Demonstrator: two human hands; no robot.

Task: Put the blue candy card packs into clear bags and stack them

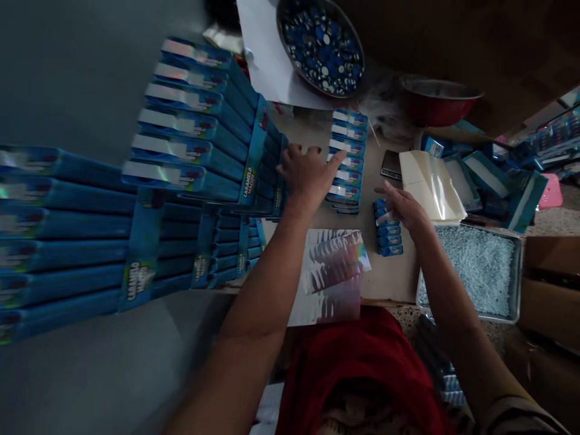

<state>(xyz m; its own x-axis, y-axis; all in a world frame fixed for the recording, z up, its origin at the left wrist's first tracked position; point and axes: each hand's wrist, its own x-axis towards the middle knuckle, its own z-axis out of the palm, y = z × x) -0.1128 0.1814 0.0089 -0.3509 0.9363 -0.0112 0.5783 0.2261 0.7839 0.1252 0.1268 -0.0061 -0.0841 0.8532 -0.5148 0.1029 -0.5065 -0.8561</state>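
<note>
My left hand [308,172] has its fingers spread and holds nothing. Its fingertips are at the near end of a stack of long blue caramelo boxes [181,127], and its thumb reaches over a row of blue boxes with white labels [348,163]; contact is unclear. Over on the right, my right hand [403,205] hovers at a short row of small blue boxes [390,237], fingers loosely apart, partly covering them. Shiny holographic sheets [333,260] lie between my forearms.
More banded blue boxes [67,223] are piled at the left. A bowl of blue and silver discs [324,48] and a red bowl [439,99] stand at the back. A tray of pale blue granules [480,266], a cream scoop-like sheet [428,184] and a dark scale-like device [392,164] are at right.
</note>
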